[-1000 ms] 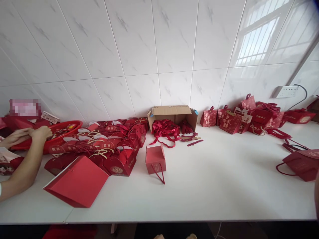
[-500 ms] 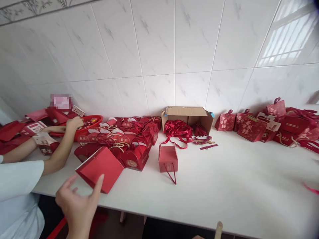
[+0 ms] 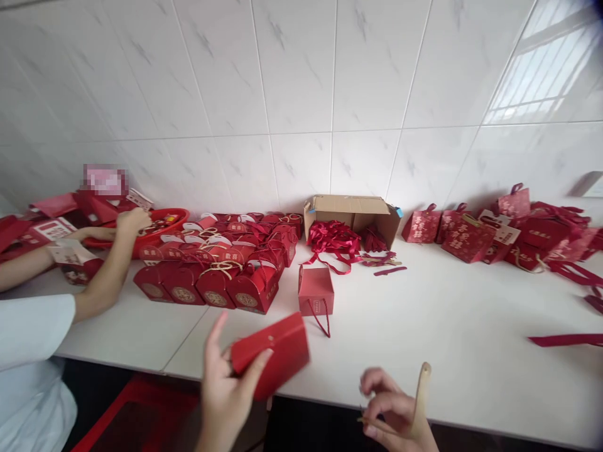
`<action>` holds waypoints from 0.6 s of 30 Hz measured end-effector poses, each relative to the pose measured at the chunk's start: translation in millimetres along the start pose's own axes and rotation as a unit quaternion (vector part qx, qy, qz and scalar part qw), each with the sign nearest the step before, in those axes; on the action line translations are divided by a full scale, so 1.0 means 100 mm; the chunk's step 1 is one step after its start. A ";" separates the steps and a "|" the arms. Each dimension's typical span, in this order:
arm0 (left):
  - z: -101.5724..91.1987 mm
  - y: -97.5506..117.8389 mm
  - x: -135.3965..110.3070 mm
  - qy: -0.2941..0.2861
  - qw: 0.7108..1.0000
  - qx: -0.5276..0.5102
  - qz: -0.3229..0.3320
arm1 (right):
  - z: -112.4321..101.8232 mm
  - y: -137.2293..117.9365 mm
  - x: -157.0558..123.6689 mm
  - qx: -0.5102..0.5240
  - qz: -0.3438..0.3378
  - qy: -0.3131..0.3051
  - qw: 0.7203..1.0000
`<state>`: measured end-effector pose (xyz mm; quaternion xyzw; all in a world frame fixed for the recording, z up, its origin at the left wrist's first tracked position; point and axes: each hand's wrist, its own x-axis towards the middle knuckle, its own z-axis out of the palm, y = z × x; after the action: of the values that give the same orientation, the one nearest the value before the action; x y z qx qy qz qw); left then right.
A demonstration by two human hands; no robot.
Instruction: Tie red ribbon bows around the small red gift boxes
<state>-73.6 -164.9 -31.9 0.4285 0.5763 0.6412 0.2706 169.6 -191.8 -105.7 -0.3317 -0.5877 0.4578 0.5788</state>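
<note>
My left hand (image 3: pixel 225 389) grips a flat, unfolded red paper box (image 3: pixel 272 355) and holds it above the near edge of the white table (image 3: pixel 424 339). My right hand (image 3: pixel 393 411) is closed on a thin pale wooden stick (image 3: pixel 421 397), low at the front. A small assembled red box (image 3: pixel 315 290) with a ribbon handle stands just beyond the lifted one. Rows of finished red gift boxes (image 3: pixel 221 270) fill the table to the left of it.
An open cardboard carton (image 3: pixel 353 213) spilling red ribbons (image 3: pixel 336 242) lies by the tiled wall. More red bags (image 3: pixel 499 235) pile up at the right. A loose ribbon (image 3: pixel 565 339) lies far right. A person in a white shirt (image 3: pixel 32 358) works at a red basket (image 3: pixel 162 221) on the left.
My left hand took hold of the flat red box and lifted it toward me, off the table. My right hand with the stick has come into view.
</note>
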 end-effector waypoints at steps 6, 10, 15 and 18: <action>0.74 -0.02 -0.70 -0.127 0.988 -0.085 -0.002 | -0.09 -0.19 0.29 -0.019 -0.084 0.020 0.996; 0.80 -0.16 -0.74 -0.145 0.984 -0.020 0.103 | -0.03 -0.18 0.24 -0.023 -0.083 0.064 0.994; 0.74 -0.21 -0.60 -0.200 0.950 0.026 0.237 | 0.00 -0.12 0.25 -0.043 -0.080 0.072 0.993; 0.74 -0.25 -0.58 -0.228 0.947 0.014 0.224 | 0.01 -0.11 0.27 -0.060 -0.092 0.078 0.991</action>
<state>14.4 -171.4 -71.9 0.6849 0.3972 0.5624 0.2384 166.9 -170.8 -85.3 -0.3449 -0.5949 0.3393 0.6418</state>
